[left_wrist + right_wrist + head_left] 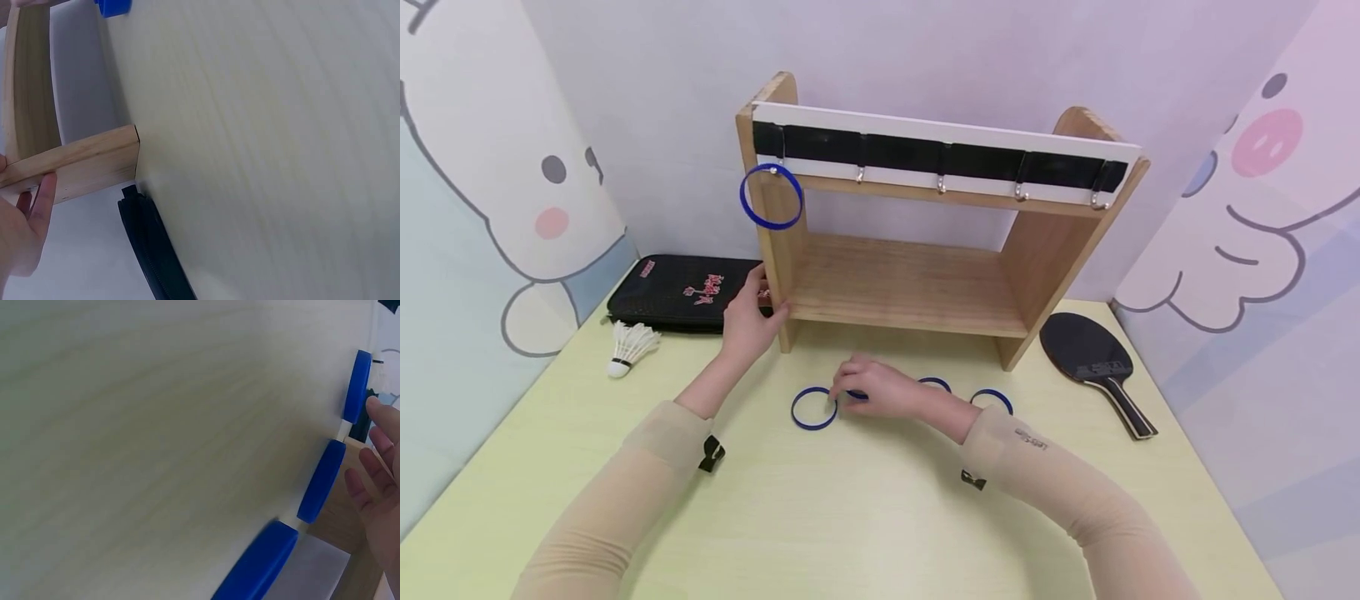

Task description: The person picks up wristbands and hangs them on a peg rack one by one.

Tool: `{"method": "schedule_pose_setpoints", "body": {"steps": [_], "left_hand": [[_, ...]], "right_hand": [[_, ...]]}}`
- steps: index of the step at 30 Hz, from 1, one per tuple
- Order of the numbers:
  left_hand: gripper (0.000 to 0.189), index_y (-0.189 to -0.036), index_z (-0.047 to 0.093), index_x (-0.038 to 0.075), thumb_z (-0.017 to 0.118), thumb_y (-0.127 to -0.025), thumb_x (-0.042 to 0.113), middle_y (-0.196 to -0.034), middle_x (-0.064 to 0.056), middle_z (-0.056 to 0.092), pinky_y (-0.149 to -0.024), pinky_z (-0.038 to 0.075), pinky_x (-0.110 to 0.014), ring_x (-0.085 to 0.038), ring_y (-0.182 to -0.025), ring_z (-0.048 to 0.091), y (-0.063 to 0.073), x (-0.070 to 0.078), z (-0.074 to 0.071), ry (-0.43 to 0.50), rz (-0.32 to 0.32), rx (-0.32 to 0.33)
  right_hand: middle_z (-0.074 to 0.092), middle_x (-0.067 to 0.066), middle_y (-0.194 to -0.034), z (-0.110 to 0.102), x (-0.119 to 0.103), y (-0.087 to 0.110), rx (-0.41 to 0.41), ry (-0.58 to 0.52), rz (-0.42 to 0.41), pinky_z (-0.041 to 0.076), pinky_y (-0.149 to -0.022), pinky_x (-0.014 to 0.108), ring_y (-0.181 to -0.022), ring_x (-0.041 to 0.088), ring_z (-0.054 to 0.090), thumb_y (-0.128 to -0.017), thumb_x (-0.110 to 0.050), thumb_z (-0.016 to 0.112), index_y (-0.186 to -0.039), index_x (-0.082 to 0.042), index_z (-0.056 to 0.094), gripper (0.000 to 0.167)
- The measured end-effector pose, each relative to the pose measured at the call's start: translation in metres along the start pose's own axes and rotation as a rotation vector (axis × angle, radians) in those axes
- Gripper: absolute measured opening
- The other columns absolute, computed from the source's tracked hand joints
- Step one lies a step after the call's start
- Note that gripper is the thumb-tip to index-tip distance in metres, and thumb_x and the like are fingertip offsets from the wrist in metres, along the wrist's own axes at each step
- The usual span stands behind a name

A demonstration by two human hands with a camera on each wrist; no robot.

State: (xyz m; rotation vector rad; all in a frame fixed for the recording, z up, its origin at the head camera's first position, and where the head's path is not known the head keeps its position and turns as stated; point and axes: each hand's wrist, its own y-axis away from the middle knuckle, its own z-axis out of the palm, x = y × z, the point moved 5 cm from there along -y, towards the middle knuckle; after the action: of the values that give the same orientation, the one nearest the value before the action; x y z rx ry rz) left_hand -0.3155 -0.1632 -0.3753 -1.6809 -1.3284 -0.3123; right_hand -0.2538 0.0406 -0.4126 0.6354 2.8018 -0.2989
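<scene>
A blue ring [772,225] hangs from the leftmost hook of a wooden shelf [910,287]. My left hand [750,321] grips the shelf's left side panel, thumb at the front edge; the left wrist view shows its fingers against the wood [94,153]. Several more blue rings lie flat on the table. Just right of the leftmost one [812,427] hovers my right hand [880,389], over a second ring partly hidden by the fingers. In the right wrist view its fingers [375,469] are spread, apart from the nearby ring [322,481].
Along the shelf's top runs a white board with a black strip and several metal hooks [942,185]. Behind my left hand lies a black zip case [662,292], with a shuttlecock [628,346] in front. A table tennis bat [1086,350] lies right of the shelf.
</scene>
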Motion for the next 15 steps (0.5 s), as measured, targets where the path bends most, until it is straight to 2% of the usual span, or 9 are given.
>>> {"method": "schedule_pose_setpoints", "body": {"steps": [9,15], "left_hand": [[0.066,-0.142,0.036,0.013,0.069,-0.084,0.015,-0.117,-0.016,0.061,-0.076,0.051,-0.049,-0.031,-0.094,0.065,0.001,0.000,-0.001,-0.004,-0.007,0.005],[0.066,-0.142,0.036,0.014,0.068,-0.084,0.015,-0.116,-0.016,0.060,-0.078,0.050,-0.050,-0.032,-0.094,0.064,0.001,0.001,-0.001,0.009,-0.016,-0.002]], "right_hand": [[0.065,-0.006,-0.104,0.012,0.005,-0.003,-0.041,0.006,-0.026,0.042,-0.093,0.023,-0.105,0.012,0.053,-0.086,-0.020,0.069,-0.107,-0.018,0.070,0.021],[0.066,-0.006,-0.103,0.015,0.005,-0.007,-0.059,0.021,-0.005,0.042,-0.092,0.021,-0.103,0.012,0.052,-0.086,-0.019,0.069,-0.104,-0.019,0.071,0.018]]}}
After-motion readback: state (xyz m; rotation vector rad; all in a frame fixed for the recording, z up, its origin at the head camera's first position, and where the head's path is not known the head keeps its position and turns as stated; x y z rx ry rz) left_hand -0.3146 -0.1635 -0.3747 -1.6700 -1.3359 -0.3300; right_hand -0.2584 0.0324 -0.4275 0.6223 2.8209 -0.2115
